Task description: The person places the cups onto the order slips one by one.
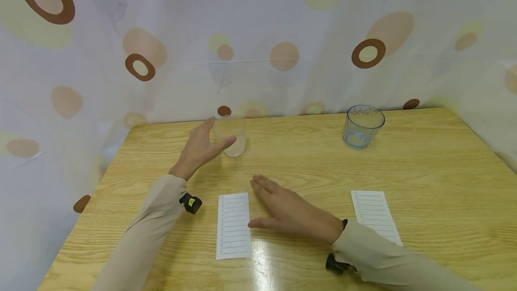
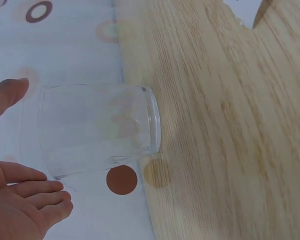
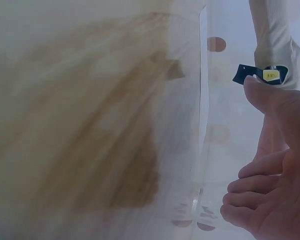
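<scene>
A clear drinking glass stands upright toward the back left of the table, also seen side-on as a glass in the left wrist view. My left hand reaches to its near-left side, thumb and fingers spread about the rim without gripping it. Whether a fingertip touches the glass, I cannot tell. My right hand holds nothing, its fingers extended, beside the right edge of a lined paper slip. In the right wrist view the right hand shows its fingers apart from the thumb.
A bluish clear glass stands at the back right. Another lined paper slip lies on the right, partly behind the right sleeve. Behind the wooden table hangs a patterned cloth.
</scene>
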`<state>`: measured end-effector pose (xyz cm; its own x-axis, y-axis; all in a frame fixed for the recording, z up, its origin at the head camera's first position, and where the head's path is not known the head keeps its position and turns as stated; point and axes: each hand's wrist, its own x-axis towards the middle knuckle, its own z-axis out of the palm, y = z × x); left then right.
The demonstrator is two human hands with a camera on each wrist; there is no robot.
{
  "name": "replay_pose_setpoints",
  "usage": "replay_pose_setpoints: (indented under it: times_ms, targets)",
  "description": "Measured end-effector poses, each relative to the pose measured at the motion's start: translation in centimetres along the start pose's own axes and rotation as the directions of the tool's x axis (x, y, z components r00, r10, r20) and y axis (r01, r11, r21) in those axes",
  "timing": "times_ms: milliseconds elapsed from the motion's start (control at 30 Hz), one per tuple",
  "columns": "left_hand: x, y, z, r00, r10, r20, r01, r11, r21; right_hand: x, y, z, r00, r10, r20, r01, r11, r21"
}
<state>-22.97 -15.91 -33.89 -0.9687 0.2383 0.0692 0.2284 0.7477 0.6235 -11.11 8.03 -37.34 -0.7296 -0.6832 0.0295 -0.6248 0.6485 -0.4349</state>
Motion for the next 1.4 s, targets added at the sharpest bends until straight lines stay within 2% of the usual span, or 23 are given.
replay_pose_setpoints:
  times_ms: [433, 1000, 1400]
  targets:
    - [0.5, -0.3, 0.7, 1.000, -0.010, 0.004, 0.010, 1.000, -0.001, 0.9, -1.5, 0.9, 0.992, 0.019, 0.121, -0.018, 1.000, -0.010]
    - [0.9, -0.1, 0.9, 1.000, -0.001, 0.005, 0.001, 1.000, 0.013, 1.1, -1.8, 1.6, 0.973, 0.023, 0.228, 0.006, 0.992, -0.126]
    - [1.2, -0.3, 1.4, 1.000, 0.001, -0.015, -0.001, 1.000, -0.017, 1.0, -2.4, 1.9, 0.974, 0.032, 0.226, 0.019, 0.975, -0.219]
